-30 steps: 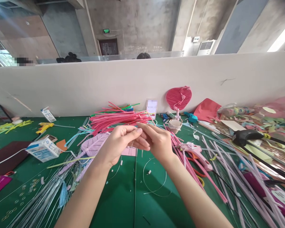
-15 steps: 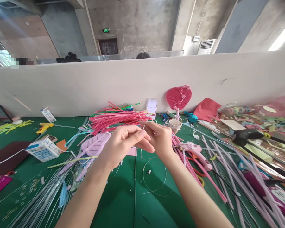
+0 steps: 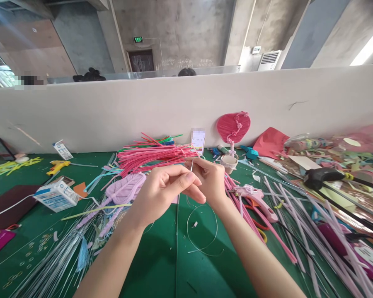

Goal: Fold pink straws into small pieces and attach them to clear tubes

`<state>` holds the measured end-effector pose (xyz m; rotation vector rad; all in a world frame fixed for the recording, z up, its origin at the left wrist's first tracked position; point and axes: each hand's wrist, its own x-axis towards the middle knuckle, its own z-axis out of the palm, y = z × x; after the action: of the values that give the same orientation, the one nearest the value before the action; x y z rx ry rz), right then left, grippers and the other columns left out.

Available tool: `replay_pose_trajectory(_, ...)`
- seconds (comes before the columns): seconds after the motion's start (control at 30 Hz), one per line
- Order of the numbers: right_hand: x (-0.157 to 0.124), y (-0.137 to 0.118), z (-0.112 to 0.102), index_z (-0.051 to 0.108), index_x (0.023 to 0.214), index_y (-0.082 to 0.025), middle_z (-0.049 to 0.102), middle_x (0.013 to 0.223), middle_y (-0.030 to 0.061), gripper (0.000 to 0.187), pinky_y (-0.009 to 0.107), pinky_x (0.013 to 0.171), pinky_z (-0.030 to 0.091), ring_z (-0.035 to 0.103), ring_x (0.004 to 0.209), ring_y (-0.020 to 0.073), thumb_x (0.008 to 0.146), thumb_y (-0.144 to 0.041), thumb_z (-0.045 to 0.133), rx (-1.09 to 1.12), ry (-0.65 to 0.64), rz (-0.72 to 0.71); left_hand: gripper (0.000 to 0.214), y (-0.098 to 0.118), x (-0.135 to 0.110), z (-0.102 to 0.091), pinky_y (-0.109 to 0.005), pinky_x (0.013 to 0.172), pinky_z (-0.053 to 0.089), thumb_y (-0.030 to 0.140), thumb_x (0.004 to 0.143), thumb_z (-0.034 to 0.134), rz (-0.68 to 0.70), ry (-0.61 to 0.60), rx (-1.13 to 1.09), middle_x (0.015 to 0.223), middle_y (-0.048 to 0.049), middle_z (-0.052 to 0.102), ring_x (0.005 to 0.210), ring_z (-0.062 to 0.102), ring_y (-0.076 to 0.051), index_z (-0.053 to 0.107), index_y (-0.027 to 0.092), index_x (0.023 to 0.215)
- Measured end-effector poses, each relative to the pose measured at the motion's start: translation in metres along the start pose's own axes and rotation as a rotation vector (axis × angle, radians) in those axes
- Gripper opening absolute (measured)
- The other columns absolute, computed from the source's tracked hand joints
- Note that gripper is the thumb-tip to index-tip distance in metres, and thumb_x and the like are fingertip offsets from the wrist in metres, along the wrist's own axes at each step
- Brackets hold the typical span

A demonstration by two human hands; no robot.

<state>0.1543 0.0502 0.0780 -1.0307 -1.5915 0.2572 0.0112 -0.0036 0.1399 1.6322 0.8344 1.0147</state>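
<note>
I'm holding both hands close together over the green bench [image 3: 155, 260]. With my left hand [image 3: 164, 192] I'm pinching a white strand [image 3: 192, 166] between thumb and fingers. It's rising beside my right hand [image 3: 213, 182], whose fingers are curling inward; I can't tell whether they're gripping it. A wire loop [image 3: 217, 227] is lying between my forearms, pink stems [image 3: 152, 156] beyond.

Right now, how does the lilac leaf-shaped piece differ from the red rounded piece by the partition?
The lilac leaf-shaped piece lies low over the green table; the red rounded piece stands upright above a beige cup. The red piece carries a knotted pink cord, while the lilac piece shows vein-like ridges. In this view, the lilac piece is beside the left hand; the red piece is nearer the right hand. Both are broad.
</note>
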Motion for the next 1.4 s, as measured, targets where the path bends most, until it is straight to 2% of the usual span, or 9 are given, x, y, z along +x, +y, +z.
replay_pose_trajectory(0.23, 0.006, 0.012, 0.001, 0.075, 0.083, -0.019, 0.074, 0.067, 0.0029, 0.022, 0.025, 0.055, 0.052, 0.070, 0.059, 0.0184, 0.080, -0.017, 0.053, 0.000, 0.019, 0.137, 0.024, 0.016, -0.011, 0.001, -0.032, 0.070, 0.053, 0.035, 0.090, 0.056, 0.031, -0.020, -0.011, 0.063, -0.0031, 0.073, 0.065, 0.070, -0.019, 0.068, 0.018, 0.078)
replay_pose_trajectory(0.43, 0.007, 0.019, -0.003, 0.074, 0.094, -0.020, 0.075, 0.073, 0.0039, 0.030, 0.026, 0.058, 0.052, 0.070, 0.064, 0.0182, 0.083, -0.010, 0.047, -0.226, -0.007, -0.135, 0.027, -0.003, 0.003, -0.024, -0.026, 0.064, 0.052, 0.045, 0.087, 0.058, 0.085, 0.440, 0.175, 0.067, -0.0020, 0.069, 0.064, 0.066, -0.016, 0.067, 0.020, 0.084)
replay_pose_trajectory(0.5, 0.006, 0.018, -0.005, 0.072, 0.104, -0.019, 0.076, 0.084, 0.0058, 0.036, 0.026, 0.056, 0.050, 0.070, 0.069, 0.0184, 0.084, -0.007, 0.045, -0.347, -0.011, -0.242, 0.030, -0.014, 0.009, -0.037, -0.027, 0.073, 0.052, 0.049, 0.083, 0.063, 0.001, 0.356, 0.288, 0.081, -0.0057, 0.072, 0.080, 0.068, -0.019, 0.067, 0.019, 0.083)
replay_pose_trajectory(0.6, 0.004, 0.015, -0.007, 0.068, 0.114, -0.019, 0.076, 0.094, 0.0073, 0.042, 0.024, 0.053, 0.049, 0.070, 0.072, 0.0175, 0.083, -0.003, 0.045, -0.482, -0.028, -0.313, 0.030, -0.023, 0.013, -0.050, -0.032, 0.085, 0.050, 0.047, 0.082, 0.066, -0.148, 0.053, 0.189, 0.089, -0.0079, 0.073, 0.091, 0.068, -0.022, 0.069, 0.017, 0.087)
replay_pose_trajectory(0.67, 0.004, 0.014, -0.008, 0.067, 0.116, -0.019, 0.075, 0.098, 0.0074, 0.043, 0.023, 0.055, 0.050, 0.071, 0.075, 0.0171, 0.083, -0.002, 0.045, -0.516, -0.037, -0.330, 0.027, -0.023, 0.013, -0.050, -0.032, 0.086, 0.050, 0.042, 0.079, 0.070, -0.176, -0.015, 0.109, 0.088, -0.0070, 0.074, 0.089, 0.068, -0.021, 0.069, 0.017, 0.088)
replay_pose_trajectory(0.87, 0.006, 0.007, -0.007, 0.062, 0.123, -0.019, 0.074, 0.106, 0.0088, 0.037, 0.027, 0.058, 0.055, 0.072, 0.081, 0.0197, 0.090, -0.011, 0.049, -0.495, -0.031, -0.322, 0.022, -0.021, 0.015, -0.041, -0.030, 0.078, 0.051, 0.035, 0.075, 0.074, -0.174, 0.063, 0.034, 0.076, -0.0030, 0.069, 0.076, 0.065, -0.016, 0.067, 0.016, 0.084)
replay_pose_trajectory(1.03, 0.005, -0.008, -0.008, 0.069, 0.112, -0.024, 0.070, 0.118, 0.0060, 0.026, 0.037, 0.091, 0.054, 0.064, 0.112, 0.0231, 0.090, -0.017, 0.055, -0.426, -0.059, -0.499, 0.026, -0.025, 0.018, -0.039, -0.030, 0.076, 0.049, 0.037, 0.073, 0.075, -0.161, 0.099, 0.027, 0.078, -0.0026, 0.066, 0.077, 0.062, -0.016, 0.064, 0.016, 0.085)
replay_pose_trajectory(1.17, 0.001, -0.010, -0.006, 0.073, 0.095, -0.022, 0.077, 0.094, 0.0021, 0.026, 0.028, 0.075, 0.055, 0.072, 0.086, 0.0172, 0.090, -0.010, 0.051, -0.413, -0.120, -0.511, 0.029, -0.027, 0.018, -0.040, -0.029, 0.073, 0.046, 0.040, 0.072, 0.074, -0.175, 0.042, 0.078, 0.074, -0.0015, 0.062, 0.074, 0.059, -0.015, 0.062, 0.014, 0.081)
replay_pose_trajectory(1.4, 0.004, -0.005, -0.009, 0.074, 0.089, -0.024, 0.075, 0.074, 0.0008, 0.020, 0.023, 0.055, 0.048, 0.069, 0.062, 0.0142, 0.088, -0.019, 0.055, -0.206, -0.082, -0.279, 0.025, -0.022, 0.014, -0.036, -0.027, 0.068, 0.044, 0.041, 0.081, 0.064, -0.115, -0.047, 0.185, 0.075, -0.0012, 0.058, 0.074, 0.057, -0.016, 0.057, 0.017, 0.080)
